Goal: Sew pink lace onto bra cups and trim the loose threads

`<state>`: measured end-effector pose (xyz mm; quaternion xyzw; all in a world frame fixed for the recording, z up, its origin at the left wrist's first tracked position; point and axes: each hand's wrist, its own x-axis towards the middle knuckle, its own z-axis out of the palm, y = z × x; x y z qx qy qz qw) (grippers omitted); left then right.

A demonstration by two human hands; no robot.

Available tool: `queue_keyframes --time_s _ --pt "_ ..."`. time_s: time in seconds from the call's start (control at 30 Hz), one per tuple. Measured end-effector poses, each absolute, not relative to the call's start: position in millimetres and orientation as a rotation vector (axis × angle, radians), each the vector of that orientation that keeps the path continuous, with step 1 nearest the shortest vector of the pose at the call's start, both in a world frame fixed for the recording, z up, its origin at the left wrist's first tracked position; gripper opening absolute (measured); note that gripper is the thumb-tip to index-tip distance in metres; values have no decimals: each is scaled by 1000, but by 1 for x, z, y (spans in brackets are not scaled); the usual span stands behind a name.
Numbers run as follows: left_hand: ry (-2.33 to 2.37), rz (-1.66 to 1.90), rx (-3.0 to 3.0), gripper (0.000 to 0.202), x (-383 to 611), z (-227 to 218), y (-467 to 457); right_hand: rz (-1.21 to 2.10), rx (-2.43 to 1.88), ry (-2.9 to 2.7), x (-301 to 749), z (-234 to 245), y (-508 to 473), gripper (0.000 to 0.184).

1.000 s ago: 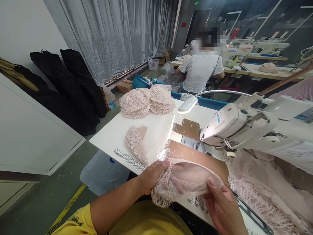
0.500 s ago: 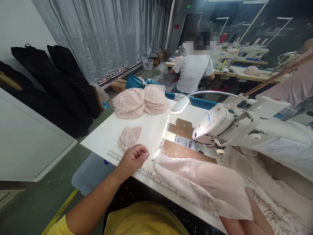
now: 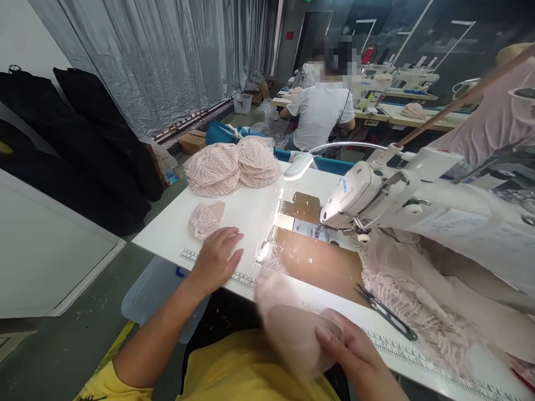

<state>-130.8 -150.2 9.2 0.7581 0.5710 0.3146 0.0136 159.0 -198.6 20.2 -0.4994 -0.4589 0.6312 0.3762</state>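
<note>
My right hand (image 3: 351, 345) grips a pale beige bra cup (image 3: 292, 328) over the table's front edge, its lower side blurred by motion. To the left, my left hand (image 3: 215, 259) hovers above the ruler markings with its fingers apart and nothing in it. Just beyond its fingers, a small lace bra cup (image 3: 204, 221) lies on the white table (image 3: 246, 223). Farther back sits a pile of lace bra cups (image 3: 215, 167) in two side-by-side heaps. Black thread snips (image 3: 390, 317) rest to the right of my right hand, beside lace fabric (image 3: 422, 301).
A white sewing machine (image 3: 376, 195) occupies the right side, with a lamp (image 3: 298, 166) near its head. Brown board (image 3: 321, 262) surrounds the needle plate. A clear plastic bin (image 3: 146, 292) sits below the table's left edge. Ahead, a person in a white shirt (image 3: 320, 114) sits at another table.
My right hand has moved left and toward me, turning the bra cup downward. The snips and more brown board now show. My left hand's fingers have spread from a curl.
</note>
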Motion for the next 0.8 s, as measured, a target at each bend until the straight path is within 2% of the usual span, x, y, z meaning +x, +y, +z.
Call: queue_keyframes --time_s 0.1,0.23,0.33,0.5,0.63,0.73,0.8 --pt "1416 1234 2307 28 -105 21 -168 1885 -1207 -870 141 32 -205 32" --pt "1143 1394 2249 29 -85 29 -189 1871 -1198 -612 124 46 -193 34" --pt "1007 1313 2321 40 -71 27 -193 1859 -1186 -570 119 47 -187 37" --pt "1014 1027 2417 24 -52 17 -186 1855 -1173 -617 122 33 -186 33" --pt "1007 1024 2058 27 -46 17 -184 1806 -1143 -669 129 23 -181 23" --pt "860 1037 1652 27 -51 20 -187 1754 -1142 -638 132 20 -174 25" --pt "759 915 1470 29 -66 21 -191 1721 -1161 -628 135 19 -169 26"
